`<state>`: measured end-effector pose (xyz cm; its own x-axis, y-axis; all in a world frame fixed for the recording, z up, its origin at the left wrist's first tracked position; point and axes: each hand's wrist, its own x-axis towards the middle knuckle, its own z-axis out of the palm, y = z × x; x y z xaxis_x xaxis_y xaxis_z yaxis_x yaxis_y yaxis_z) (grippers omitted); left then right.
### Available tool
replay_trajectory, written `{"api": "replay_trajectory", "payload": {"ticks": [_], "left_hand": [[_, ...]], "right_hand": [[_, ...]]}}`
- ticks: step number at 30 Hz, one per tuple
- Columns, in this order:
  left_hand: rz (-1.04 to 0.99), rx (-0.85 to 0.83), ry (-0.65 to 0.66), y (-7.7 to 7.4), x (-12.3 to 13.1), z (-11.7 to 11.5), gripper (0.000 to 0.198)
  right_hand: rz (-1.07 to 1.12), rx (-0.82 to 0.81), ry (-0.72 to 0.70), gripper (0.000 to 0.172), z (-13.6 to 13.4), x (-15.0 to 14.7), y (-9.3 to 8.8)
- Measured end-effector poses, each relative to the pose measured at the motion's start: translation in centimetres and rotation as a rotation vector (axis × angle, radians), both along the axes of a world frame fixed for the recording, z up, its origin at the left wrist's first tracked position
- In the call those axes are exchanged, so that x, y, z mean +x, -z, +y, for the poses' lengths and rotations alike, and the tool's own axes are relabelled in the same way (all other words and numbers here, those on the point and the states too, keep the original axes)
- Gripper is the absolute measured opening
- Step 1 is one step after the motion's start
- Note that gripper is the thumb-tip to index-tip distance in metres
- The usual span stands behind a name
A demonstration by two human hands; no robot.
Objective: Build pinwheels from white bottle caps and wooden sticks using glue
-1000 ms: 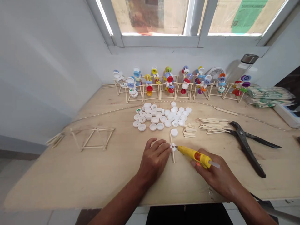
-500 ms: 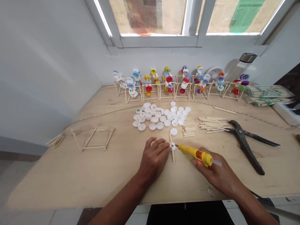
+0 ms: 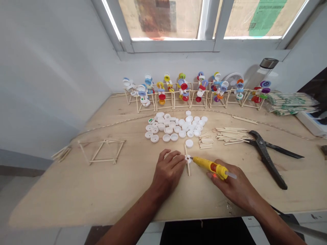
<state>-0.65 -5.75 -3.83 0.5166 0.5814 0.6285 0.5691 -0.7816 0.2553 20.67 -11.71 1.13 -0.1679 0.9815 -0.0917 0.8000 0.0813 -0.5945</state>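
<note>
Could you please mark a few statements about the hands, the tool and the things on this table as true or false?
1. The right hand grips a yellow glue gun. True.
2. The left hand has fingertips on a white cap lying on a stick, at the gun's tip. True.
3. The black pliers lie left of the left hand. False: they lie right of the right hand.
4. The loose caps behind the hands are red. False: they are white; coloured caps sit on the stick models by the wall.
</note>
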Motion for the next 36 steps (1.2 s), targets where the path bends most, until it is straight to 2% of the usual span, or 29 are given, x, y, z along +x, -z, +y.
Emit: {"api": "replay_trajectory", "payload": {"ticks": [18, 23, 26, 31, 33, 36], "left_hand": [[0.013, 0.007, -0.005, 0.0, 0.0, -0.1, 0.015], [0.009, 0.006, -0.008, -0.1, 0.0, -0.1, 0.016], [0.009, 0.008, -0.008, -0.2, 0.1, -0.1, 0.015], [-0.001, 0.012, -0.006, -0.2, 0.1, -0.1, 0.014], [0.005, 0.014, -0.006, -0.2, 0.0, -0.1, 0.015], [0.017, 0.020, -0.009, -0.2, 0.0, -0.1, 0.015]], "right_hand": [[-0.031, 0.016, -0.008, 0.020, -0.2, -0.1, -0.3], [-0.051, 0.025, 0.032, 0.020, -0.3, 0.4, -0.4], [0.010, 0.064, 0.059, 0.023, -0.4, 0.4, -1.2], [0.157, 0.224, 0.090, 0.023, -1.1, -0.2, -3.3], [0.197, 0.244, 0.080, 0.020, -1.4, -0.4, -3.3], [0.216, 0.182, 0.032, 0.019, -1.4, -0.5, -2.0]]}}
